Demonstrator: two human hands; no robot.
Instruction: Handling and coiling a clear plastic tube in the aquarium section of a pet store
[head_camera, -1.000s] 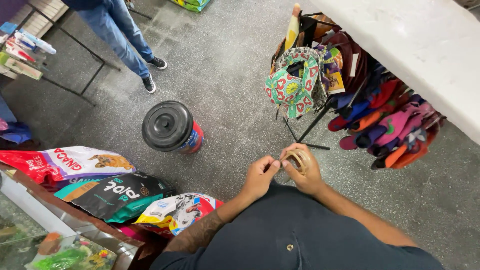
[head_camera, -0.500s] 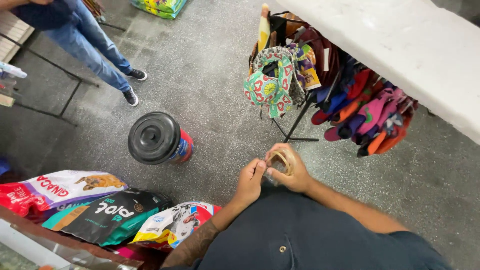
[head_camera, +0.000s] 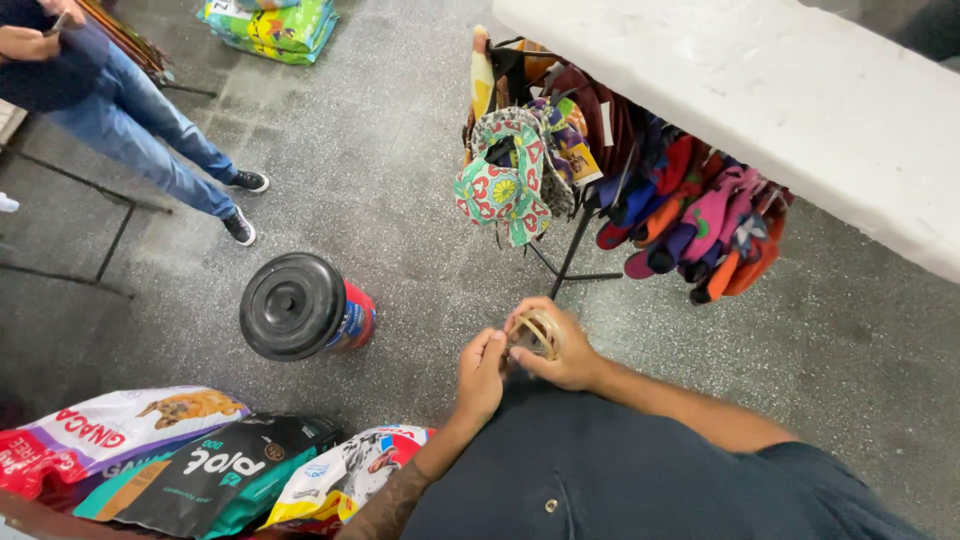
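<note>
Gripping a tape roll, right hand clamps it at chest height; left hand pinches its edge. Lidded red bucket stands left; display rack crowds beneath the white table edge.

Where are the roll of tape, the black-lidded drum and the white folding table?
Roll of tape (head_camera: 537, 333), head view, on its rim in the right hand.
Black-lidded drum (head_camera: 292, 305), head view, on the lid's centre.
White folding table (head_camera: 780, 90), head view, on its bare top.
</note>
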